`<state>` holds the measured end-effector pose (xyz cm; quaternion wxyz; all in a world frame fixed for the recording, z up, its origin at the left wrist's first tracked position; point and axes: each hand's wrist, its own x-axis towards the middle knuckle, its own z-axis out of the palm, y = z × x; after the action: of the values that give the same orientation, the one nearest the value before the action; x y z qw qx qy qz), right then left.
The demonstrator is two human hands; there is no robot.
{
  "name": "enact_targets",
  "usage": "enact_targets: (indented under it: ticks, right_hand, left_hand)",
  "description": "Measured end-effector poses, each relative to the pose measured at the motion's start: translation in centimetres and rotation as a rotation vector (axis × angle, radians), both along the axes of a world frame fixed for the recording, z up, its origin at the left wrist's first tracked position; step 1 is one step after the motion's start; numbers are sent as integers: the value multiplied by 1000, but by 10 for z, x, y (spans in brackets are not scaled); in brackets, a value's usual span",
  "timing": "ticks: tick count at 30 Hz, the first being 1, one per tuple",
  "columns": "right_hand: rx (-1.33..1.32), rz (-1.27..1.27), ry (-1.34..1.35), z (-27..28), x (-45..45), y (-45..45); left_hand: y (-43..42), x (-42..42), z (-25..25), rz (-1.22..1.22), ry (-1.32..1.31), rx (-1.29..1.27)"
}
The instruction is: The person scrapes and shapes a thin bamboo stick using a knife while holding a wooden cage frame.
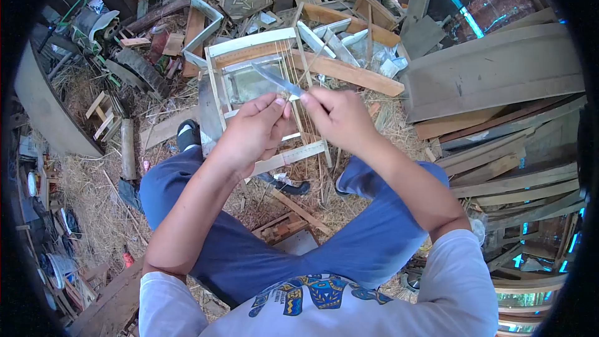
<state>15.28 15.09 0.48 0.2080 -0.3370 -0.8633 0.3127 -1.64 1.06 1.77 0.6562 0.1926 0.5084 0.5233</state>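
Note:
My right hand (337,115) is closed around the handle of a knife (277,80), its blade pointing up and to the left. My left hand (253,131) pinches a small, thin pale strip (292,96) right by the blade; most of it is hidden by the fingers. Both hands are close together above a light wooden frame (253,40) with crossbars, which stands between my feet. Several thin strips (306,126) run lengthwise along the frame's right side, partly behind my right hand.
Scrap boards and broken wood pieces (246,3) pile up beyond the frame. A long plank (349,73) lies at its right. Stacked curved boards (499,75) fill the right side. A wheel (140,68) and other clutter stand at left. Straw (112,193) covers the ground.

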Motion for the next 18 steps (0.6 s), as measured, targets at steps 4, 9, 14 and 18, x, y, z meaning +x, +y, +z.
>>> enact_targets:
  ticks: [4,9,14,18]
  right_hand:
    - [1,-6,59,-3,2,16]
    - [32,45,3,-2,-2,3]
    - [130,111,-31,-4,3,-17]
    - [43,-19,31,-1,-2,20]
  left_hand:
    - [-1,-1,2,-52,-59,50]
    - [1,-1,0,-19,-9,6]
    - [1,2,8,-20,5,1]
    - [0,-2,1,-33,-39,28]
